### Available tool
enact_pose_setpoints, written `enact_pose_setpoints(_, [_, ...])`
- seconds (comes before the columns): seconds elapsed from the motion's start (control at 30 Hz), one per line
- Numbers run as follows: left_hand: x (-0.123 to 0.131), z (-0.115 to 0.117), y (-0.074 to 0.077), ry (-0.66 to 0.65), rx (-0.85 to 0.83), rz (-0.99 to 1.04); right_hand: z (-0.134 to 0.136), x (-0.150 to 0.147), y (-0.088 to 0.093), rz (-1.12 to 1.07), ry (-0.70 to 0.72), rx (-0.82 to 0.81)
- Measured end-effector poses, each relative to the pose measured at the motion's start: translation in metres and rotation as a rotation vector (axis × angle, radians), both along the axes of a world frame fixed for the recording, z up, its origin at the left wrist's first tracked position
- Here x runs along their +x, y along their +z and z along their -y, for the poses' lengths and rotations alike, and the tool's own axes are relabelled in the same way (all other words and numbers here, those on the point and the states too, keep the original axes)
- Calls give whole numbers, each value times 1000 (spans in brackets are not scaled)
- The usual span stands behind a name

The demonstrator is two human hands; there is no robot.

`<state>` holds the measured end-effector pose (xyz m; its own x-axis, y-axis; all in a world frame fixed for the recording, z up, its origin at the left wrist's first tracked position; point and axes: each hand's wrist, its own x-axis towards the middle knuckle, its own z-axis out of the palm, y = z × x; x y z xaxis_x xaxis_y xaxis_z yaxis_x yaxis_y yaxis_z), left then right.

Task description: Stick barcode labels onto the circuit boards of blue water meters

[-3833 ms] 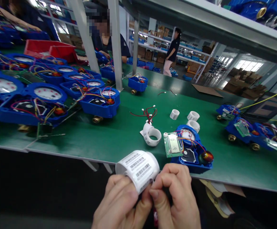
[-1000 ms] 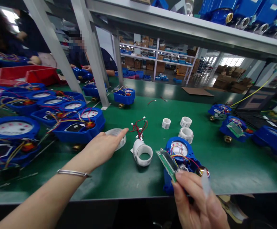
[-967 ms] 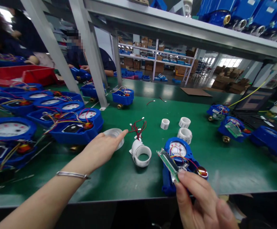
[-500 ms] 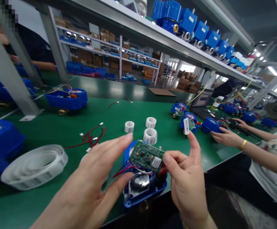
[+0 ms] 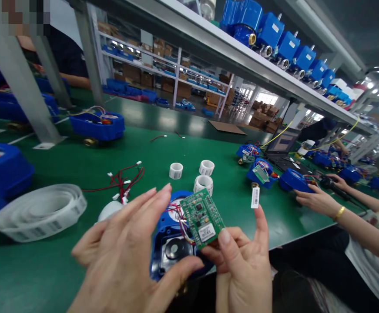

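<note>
Between the thumb and fingers of my right hand (image 5: 241, 256) is a green circuit board (image 5: 199, 213), held tilted by its lower right corner. A white barcode label (image 5: 255, 198) sticks to the tip of my right index finger. Thin coloured wires (image 5: 183, 224) run from the board's left side toward an open blue meter housing (image 5: 156, 252) beneath, partly hidden by my hands. My left hand (image 5: 133, 243) is open just left of the board, thumb and fingers spread around empty air over the housing.
Rolls of labels (image 5: 176, 171) stand behind the housing; a larger label coil (image 5: 39, 213) lies left, near red-black cables (image 5: 120, 180). Other blue housings (image 5: 261, 174) sit to the right, near a co-worker's hand (image 5: 320, 202). A metal post (image 5: 29, 82) rises at left.
My right hand has turned the board so its face shows more fully and its labelled end points down. The left hand stays open, its thumb now farther right. The view has shifted slightly.
</note>
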<state>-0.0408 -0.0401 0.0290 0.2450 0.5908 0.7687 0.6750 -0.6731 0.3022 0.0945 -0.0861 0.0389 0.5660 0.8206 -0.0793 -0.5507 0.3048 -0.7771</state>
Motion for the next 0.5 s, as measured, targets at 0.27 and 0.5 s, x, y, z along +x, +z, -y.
enact_pose_setpoints(0.27, [-5, -9, 5, -121, -15, -14, 7, 2, -4, -68, 38, 0])
enact_pose_setpoints(0.5, [-8, -20, 10, -215, 2, -84, 6, 1, -12, 67, 13, 5])
